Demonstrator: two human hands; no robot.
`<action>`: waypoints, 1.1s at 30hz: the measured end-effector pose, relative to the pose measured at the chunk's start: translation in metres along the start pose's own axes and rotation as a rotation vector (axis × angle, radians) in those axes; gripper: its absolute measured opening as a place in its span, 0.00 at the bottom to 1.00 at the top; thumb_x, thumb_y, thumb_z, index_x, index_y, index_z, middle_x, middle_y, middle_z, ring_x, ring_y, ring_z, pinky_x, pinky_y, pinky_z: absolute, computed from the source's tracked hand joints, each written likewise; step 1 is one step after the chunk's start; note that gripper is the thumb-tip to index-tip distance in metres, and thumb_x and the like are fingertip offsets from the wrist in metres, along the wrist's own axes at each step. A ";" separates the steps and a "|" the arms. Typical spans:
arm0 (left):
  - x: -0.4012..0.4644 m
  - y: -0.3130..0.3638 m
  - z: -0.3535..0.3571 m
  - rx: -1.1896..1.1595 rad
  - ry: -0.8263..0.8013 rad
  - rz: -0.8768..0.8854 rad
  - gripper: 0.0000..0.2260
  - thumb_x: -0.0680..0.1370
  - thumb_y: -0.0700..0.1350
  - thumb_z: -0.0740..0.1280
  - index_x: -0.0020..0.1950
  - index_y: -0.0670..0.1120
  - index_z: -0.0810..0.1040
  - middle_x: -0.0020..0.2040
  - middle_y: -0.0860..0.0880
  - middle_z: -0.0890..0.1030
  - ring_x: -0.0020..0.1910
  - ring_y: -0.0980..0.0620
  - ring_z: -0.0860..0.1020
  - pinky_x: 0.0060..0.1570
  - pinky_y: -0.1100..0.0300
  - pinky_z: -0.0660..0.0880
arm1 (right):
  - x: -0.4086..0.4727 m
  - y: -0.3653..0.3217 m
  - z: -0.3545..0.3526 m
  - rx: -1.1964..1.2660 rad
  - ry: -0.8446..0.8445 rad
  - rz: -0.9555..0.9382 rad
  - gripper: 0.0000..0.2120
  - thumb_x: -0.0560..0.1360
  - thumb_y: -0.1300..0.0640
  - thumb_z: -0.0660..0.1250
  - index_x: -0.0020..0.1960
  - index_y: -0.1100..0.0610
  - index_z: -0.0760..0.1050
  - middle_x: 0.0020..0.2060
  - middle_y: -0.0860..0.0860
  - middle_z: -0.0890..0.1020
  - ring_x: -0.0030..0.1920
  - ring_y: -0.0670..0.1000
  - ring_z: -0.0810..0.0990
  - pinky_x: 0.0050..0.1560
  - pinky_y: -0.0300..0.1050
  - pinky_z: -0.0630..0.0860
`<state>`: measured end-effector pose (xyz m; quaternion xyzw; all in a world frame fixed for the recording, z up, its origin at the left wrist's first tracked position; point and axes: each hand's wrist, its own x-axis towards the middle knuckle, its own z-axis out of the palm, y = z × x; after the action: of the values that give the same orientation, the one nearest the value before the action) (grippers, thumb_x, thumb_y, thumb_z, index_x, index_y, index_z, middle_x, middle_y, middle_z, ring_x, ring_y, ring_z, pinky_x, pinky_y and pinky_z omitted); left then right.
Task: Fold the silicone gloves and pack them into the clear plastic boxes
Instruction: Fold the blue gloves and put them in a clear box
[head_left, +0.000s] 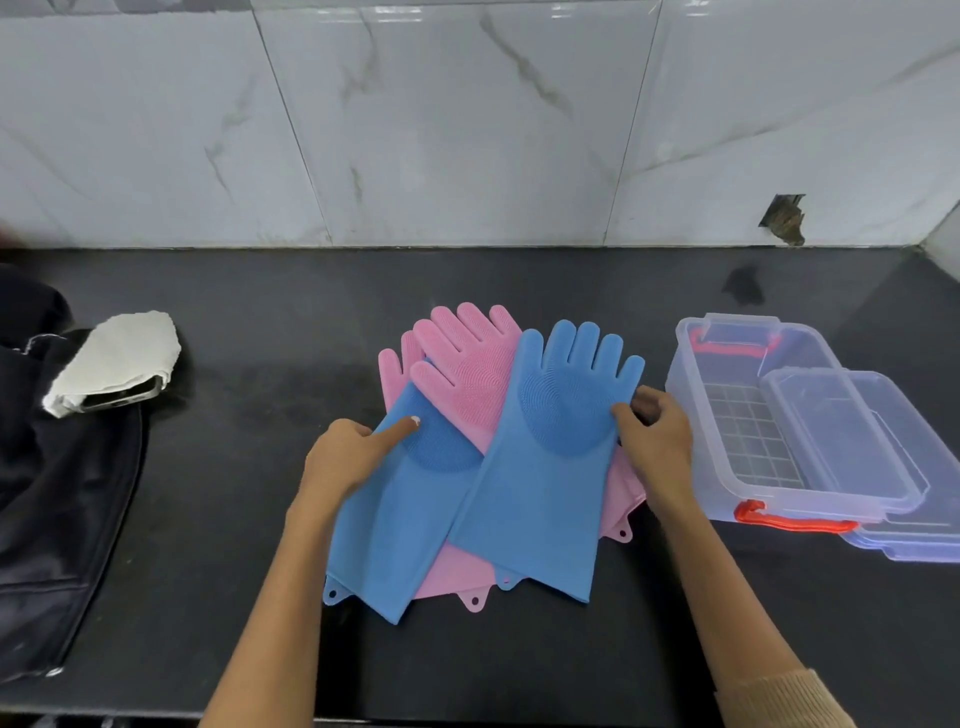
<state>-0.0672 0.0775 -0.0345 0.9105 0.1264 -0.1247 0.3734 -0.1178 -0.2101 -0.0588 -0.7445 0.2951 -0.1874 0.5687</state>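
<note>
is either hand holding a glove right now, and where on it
The right hand pinches the top blue glove at its right edge by the thumb. The left hand only presses on the other blue glove.

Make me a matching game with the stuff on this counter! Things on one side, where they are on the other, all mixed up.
Things:
1. top blue glove
2. pink gloves
3. clear box with red handles
4. white cloth

Places:
A. far left on the counter, wrapped round a phone
B. right of the gloves, lid off
C. under the blue ones, fingers poking out towards the wall
D. on top of the pile, its edge in the right hand

Pairs: 1-D, 2-C, 3-B, 4-A
</note>
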 end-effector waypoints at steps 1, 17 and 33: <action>0.000 -0.001 -0.003 -0.043 -0.042 0.003 0.29 0.67 0.64 0.71 0.26 0.48 0.55 0.25 0.50 0.62 0.23 0.52 0.59 0.28 0.60 0.55 | 0.002 0.001 -0.003 0.019 -0.048 0.070 0.15 0.76 0.56 0.67 0.61 0.57 0.73 0.55 0.49 0.79 0.50 0.47 0.77 0.50 0.42 0.74; -0.014 -0.025 -0.012 -0.619 -0.651 -0.030 0.24 0.68 0.43 0.74 0.62 0.44 0.71 0.58 0.41 0.81 0.54 0.40 0.81 0.49 0.47 0.79 | -0.005 -0.005 -0.021 0.323 -0.710 0.406 0.18 0.67 0.51 0.73 0.55 0.56 0.79 0.50 0.54 0.85 0.49 0.56 0.84 0.42 0.47 0.81; -0.016 -0.066 -0.050 -0.571 -0.425 -0.042 0.20 0.70 0.40 0.74 0.60 0.45 0.75 0.54 0.43 0.83 0.51 0.42 0.82 0.50 0.47 0.79 | -0.040 -0.013 0.035 0.508 -0.822 0.592 0.16 0.74 0.58 0.68 0.62 0.55 0.74 0.54 0.56 0.83 0.53 0.59 0.83 0.49 0.57 0.80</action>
<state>-0.0967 0.1561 -0.0377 0.7204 0.0943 -0.2788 0.6280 -0.1231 -0.1558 -0.0542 -0.4819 0.1912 0.2201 0.8263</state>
